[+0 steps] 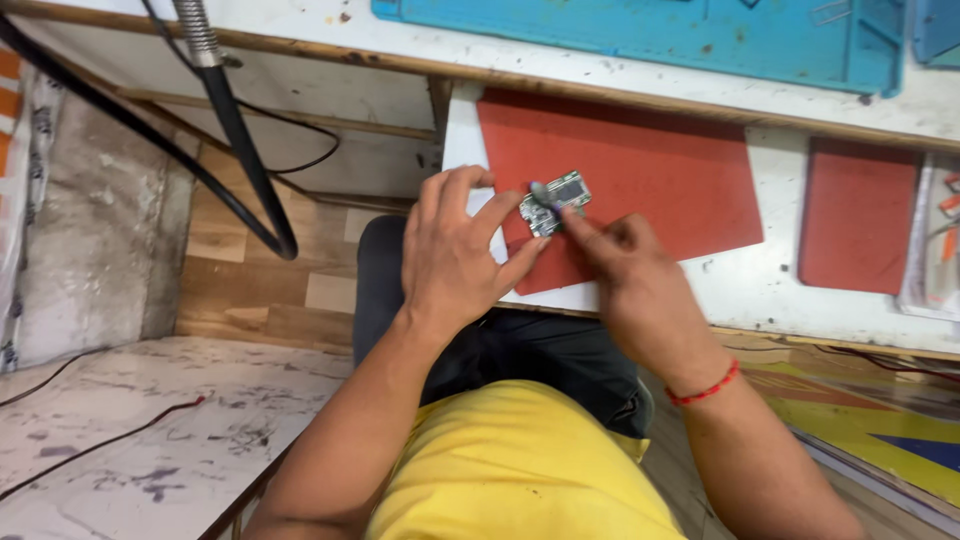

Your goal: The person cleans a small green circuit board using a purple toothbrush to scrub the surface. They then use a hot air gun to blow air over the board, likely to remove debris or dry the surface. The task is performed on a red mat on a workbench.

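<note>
- Left hand [452,255], palm down with fingers spread, pinches a small circuit board [553,203] near the red mat's [660,180] left edge.
- Right hand [625,265] is curled, fingertips pressing a thin tool on the board.

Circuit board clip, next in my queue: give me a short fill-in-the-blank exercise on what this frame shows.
1. The small green circuit board lies on a mat coloured ____.
2. The left hand steadies the board with its ____.
3. The right hand wears a red ____ at the wrist.
4. The person's shirt is ____.

Missing words: red; fingers; thread band; yellow
</note>
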